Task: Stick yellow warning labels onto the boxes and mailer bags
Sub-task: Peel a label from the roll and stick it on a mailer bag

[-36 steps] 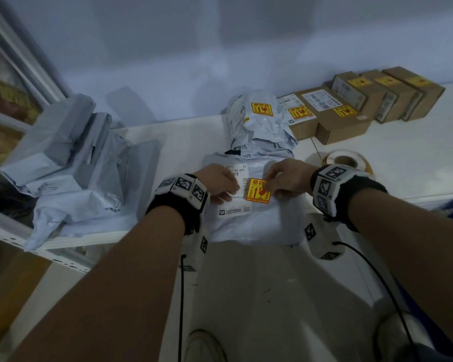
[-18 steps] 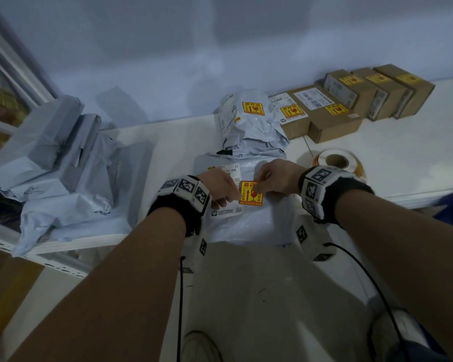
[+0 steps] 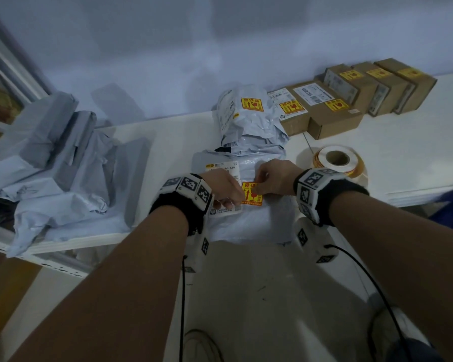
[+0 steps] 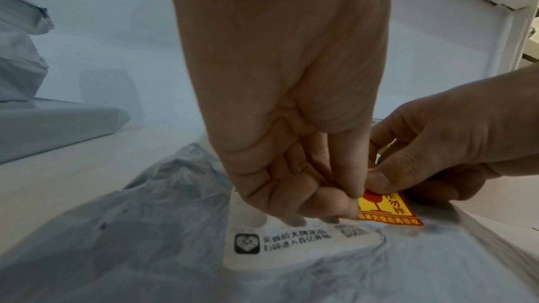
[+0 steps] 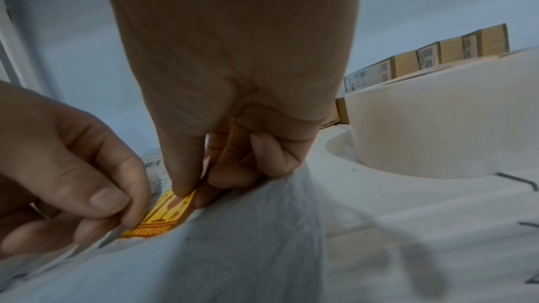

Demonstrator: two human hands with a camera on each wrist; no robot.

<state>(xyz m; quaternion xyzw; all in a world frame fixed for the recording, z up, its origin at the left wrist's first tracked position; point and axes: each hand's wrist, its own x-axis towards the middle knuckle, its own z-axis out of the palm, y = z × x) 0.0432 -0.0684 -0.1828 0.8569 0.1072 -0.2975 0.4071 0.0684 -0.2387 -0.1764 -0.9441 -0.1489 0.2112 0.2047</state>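
Your left hand (image 3: pixel 226 188) and right hand (image 3: pixel 275 178) met over the yellow warning label (image 3: pixel 251 193), which lay on the top face of the grey mailer bag (image 3: pixel 246 220) at the near edge of the white shelf (image 3: pixel 416 142). In the right wrist view your right thumb and forefinger pinched the far right corner of the label (image 5: pixel 163 213), that corner lifted off the bag while the near edge lay flat against the plastic. In the left wrist view your left fingers were curled, thumb against forefinger, closed on the left edge of the label (image 4: pixel 385 209); how much of the label they actually held could not be read off, since the fingertips covered it. The label sat just beside the bag's white shipping label (image 4: pixel 297 245), touching or overlapping its right edge. Behind this bag a stack of mailer bags (image 3: pixel 249 126) carried a yellow label already on top. To its right stood a row of cardboard boxes (image 3: pixel 332 111), each with a yellow label on its upper face. The label roll (image 3: pixel 338 160) lay flat on the shelf near your right wrist. A heap of grey mailer bags (image 3: pixel 50 158) occupied the left end of the shelf, well apart from your hands.
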